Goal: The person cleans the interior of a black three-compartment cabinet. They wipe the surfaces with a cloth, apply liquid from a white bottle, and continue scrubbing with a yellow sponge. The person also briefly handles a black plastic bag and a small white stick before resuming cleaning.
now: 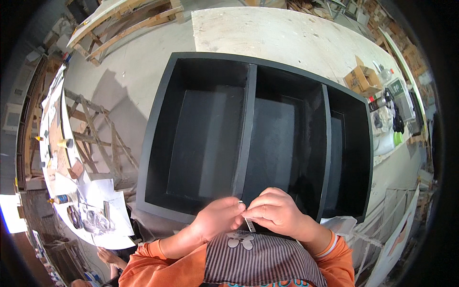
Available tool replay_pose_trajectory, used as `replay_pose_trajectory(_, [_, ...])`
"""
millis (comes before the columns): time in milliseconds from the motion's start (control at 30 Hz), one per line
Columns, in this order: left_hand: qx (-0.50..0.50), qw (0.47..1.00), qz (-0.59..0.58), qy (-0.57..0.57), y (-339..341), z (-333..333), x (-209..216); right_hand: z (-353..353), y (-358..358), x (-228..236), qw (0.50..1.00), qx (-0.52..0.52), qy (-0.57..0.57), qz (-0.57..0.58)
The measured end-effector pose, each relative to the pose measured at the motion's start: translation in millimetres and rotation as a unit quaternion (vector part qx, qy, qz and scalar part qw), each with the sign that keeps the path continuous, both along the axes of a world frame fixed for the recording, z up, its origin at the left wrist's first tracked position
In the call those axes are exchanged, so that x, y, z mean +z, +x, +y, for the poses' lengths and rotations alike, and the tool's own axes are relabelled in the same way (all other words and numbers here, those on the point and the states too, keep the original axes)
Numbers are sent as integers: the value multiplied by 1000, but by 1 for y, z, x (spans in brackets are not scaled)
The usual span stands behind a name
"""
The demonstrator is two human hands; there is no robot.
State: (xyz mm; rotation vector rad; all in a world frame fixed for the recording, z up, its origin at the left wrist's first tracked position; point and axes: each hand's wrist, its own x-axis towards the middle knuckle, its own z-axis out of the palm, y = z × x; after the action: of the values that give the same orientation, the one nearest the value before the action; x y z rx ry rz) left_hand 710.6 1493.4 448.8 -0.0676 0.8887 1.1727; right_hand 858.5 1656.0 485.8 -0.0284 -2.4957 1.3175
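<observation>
My left hand (219, 218) and my right hand (277, 213) meet in front of my apron, over the near edge of a large black box-like unit (155, 143). Both have their fingers pinched together. A narrow pale strip (250, 226) hangs down below the fingers of my right hand; its kind does not show clearly. Something small and dark sits between the fingertips, and the left fingers mostly hide what they grip. Two upright dividers (246, 124) split the unit into three open compartments, with its open side facing up.
Under the unit lies a pale board (267, 36). To the right are a cardboard box (363, 80), bottles and a green-capped container (397, 138). On the left, a cluttered white table (103, 222) holds papers and tools, near wooden trestles (98, 129). Another person's hand (109, 257) shows at lower left.
</observation>
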Motion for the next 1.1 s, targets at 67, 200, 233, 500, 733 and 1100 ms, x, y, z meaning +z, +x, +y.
replay_pose_trajectory(67, [-33,999,-24,11,-1,-2,0,2,-2,-1,1000,-25,-16,-4])
replay_pose_trajectory(200, [-83,951,293,50,-13,0,-4,12,-3,-7,983,-152,-50,-90])
replay_pose_trajectory(233, [-35,938,341,54,-15,4,-7,14,-4,-10,970,-188,-53,-142])
replay_pose_trajectory(500, [-44,930,365,-9,-37,36,-21,25,-20,-41,963,-168,-35,-208])
replay_pose_trajectory(733, [-128,894,429,-3,-60,58,-15,22,-35,-43,965,-169,27,-197])
replay_pose_trajectory(1100, [-115,864,491,4,-60,60,-22,22,-42,-55,951,-227,-74,-195])
